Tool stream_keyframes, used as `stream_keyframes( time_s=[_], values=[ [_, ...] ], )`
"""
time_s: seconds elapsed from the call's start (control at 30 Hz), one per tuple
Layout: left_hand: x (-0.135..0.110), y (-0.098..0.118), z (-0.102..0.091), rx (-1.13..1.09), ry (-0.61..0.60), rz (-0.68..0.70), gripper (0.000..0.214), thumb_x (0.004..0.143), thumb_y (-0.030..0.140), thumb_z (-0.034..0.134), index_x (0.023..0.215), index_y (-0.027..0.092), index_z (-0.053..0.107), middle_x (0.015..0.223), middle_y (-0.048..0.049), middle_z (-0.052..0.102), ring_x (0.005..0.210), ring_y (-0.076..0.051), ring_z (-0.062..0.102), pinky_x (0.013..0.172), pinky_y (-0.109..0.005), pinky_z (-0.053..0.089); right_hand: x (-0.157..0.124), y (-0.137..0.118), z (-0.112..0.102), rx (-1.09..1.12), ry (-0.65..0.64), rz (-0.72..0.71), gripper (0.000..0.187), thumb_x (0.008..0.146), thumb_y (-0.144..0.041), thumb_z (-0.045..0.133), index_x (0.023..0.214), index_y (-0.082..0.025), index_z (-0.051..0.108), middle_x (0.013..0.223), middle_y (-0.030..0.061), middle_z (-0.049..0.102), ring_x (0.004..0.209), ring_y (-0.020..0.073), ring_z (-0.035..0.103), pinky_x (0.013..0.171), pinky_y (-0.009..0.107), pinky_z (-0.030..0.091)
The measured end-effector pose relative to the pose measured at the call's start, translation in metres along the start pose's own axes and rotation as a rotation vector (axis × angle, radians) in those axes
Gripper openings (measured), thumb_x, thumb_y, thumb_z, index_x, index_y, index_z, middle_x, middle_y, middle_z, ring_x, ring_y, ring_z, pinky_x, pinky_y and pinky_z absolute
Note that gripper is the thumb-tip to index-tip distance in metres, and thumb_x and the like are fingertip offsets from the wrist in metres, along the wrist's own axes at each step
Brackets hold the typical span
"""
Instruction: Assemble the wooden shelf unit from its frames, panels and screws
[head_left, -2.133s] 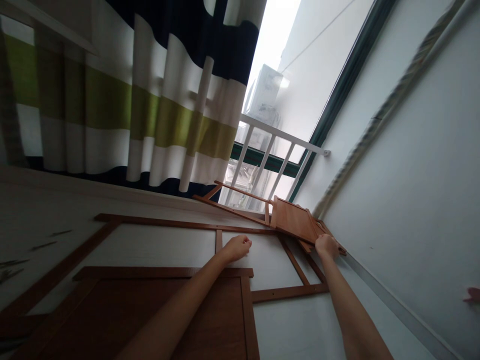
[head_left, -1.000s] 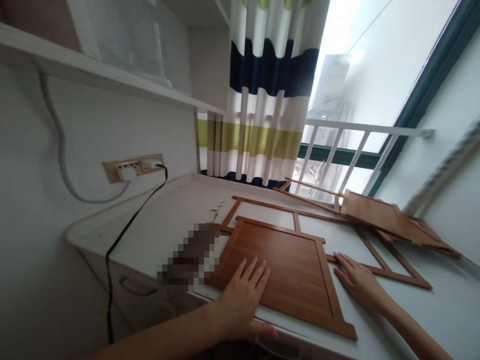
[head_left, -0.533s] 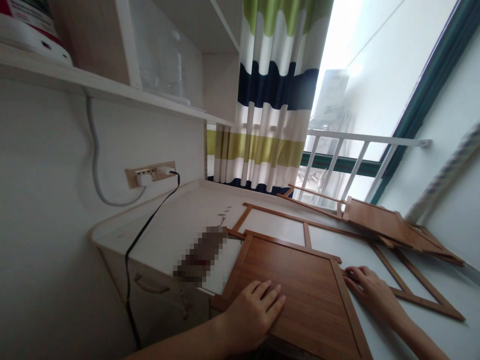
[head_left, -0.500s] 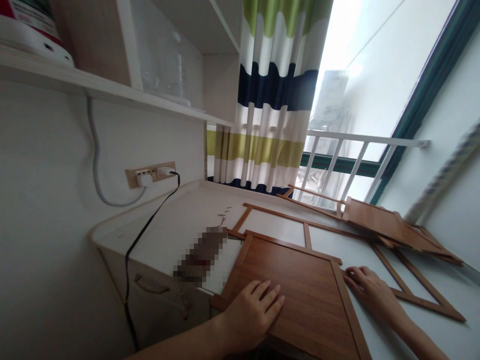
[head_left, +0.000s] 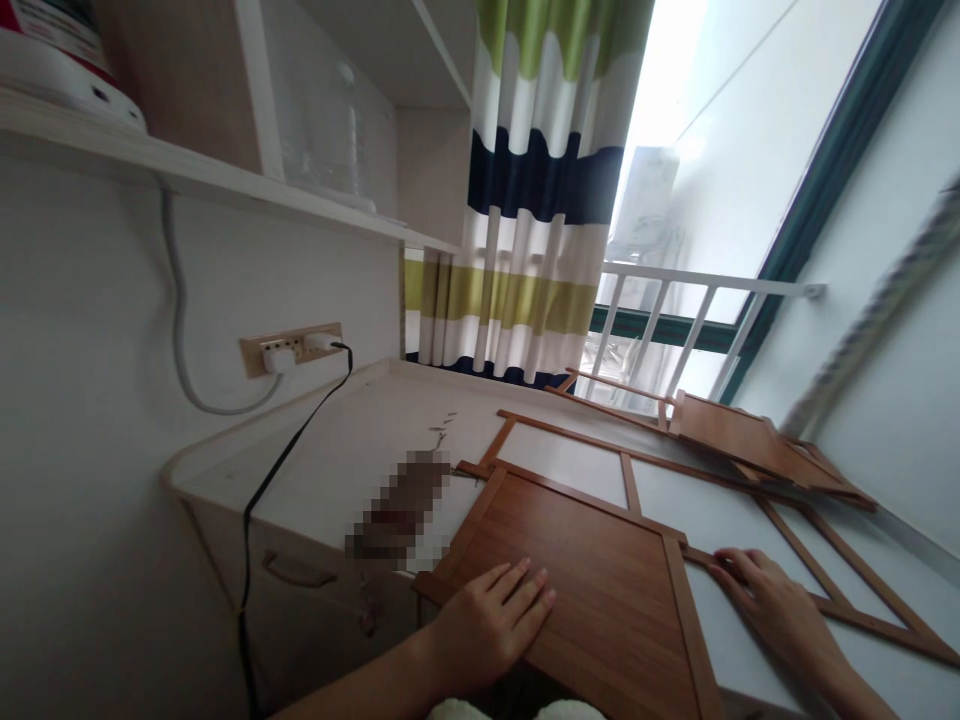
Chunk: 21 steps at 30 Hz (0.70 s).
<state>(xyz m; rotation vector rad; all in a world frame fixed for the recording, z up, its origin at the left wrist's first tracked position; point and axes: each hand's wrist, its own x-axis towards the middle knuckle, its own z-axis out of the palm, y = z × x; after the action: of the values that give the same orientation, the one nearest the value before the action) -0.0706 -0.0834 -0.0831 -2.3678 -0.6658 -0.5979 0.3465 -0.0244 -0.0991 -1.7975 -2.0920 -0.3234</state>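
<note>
1. Head view, surface/rm: white desk (head_left: pixel 360 415) w/ rounded corner, under shelf unit (head_left: pixel 435 170); window railing (head_left: pixel 705 280) behind. Black cord (head_left: pixel 244 600) runs from wall socket (head_left: pixel 294 348) down past desk edge.
2. Head view, hands: L hand (head_left: pixel 487 625) palm-down, flat on wooden panel (head_left: pixel 600 570), which lies on desk, near side. R hand (head_left: pixel 776 605) pinching near rail of open wooden frame (head_left: pixel 631 490), partly under panel.
3. Head view, materials: panel reddish-brown, smooth grain, rectangular, raised border; frame = slim bars; curtain (head_left: pixel 540 180) pleated, navy/white/green bands.
</note>
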Motion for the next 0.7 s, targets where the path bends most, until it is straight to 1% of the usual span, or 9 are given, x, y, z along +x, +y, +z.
stream_keyframes(
  time_s=[0.13,0.23,0.47,0.7],
  values=[
    [0.003,0.005,0.002,-0.008,0.023,0.01,0.035,0.088,0.019,0.031,0.118,0.015,0.049,0.118,-0.0077,0.056,0.108,-0.022,0.052,0.085,-0.033,0.045,-0.015,0.012,-0.005,0.118,0.01,-0.014,0.051,0.085,-0.059,0.027,0.095,-0.019,0.057,0.094,0.0095,0.055,0.085,0.0228,0.055,0.073,0.037,0.045],
    [0.007,0.009,0.005,-0.015,0.063,0.024,0.035,0.088,0.019,0.031,0.116,0.015,0.051,0.116,-0.0086,0.058,0.106,-0.023,0.053,0.083,-0.034,0.046,-0.029,0.03,-0.005,0.152,0.038,-0.032,0.048,0.086,-0.056,0.03,0.101,-0.018,0.055,0.098,0.0103,0.055,0.09,0.0226,0.054,0.081,0.038,0.044],
    [0.017,0.018,0.013,-0.037,0.12,0.023,0.033,0.087,0.02,0.033,0.114,0.016,0.053,0.114,-0.0063,0.059,0.104,-0.022,0.055,0.082,-0.033,0.047,-0.056,0.08,-0.002,0.12,0.045,0.01,0.048,0.084,-0.055,0.033,0.102,-0.018,0.056,0.099,0.0104,0.056,0.091,0.0238,0.056,0.082,0.041,0.046],
    [0.018,0.022,0.015,-0.059,0.142,0.021,0.033,0.087,0.019,0.034,0.115,0.016,0.052,0.116,-0.0054,0.058,0.105,-0.022,0.054,0.082,-0.033,0.047,-0.074,0.104,-0.01,0.136,0.019,0.059,0.045,0.083,-0.052,0.036,0.102,-0.018,0.057,0.103,0.0103,0.058,0.096,0.0241,0.056,0.087,0.042,0.044]
  ],
)
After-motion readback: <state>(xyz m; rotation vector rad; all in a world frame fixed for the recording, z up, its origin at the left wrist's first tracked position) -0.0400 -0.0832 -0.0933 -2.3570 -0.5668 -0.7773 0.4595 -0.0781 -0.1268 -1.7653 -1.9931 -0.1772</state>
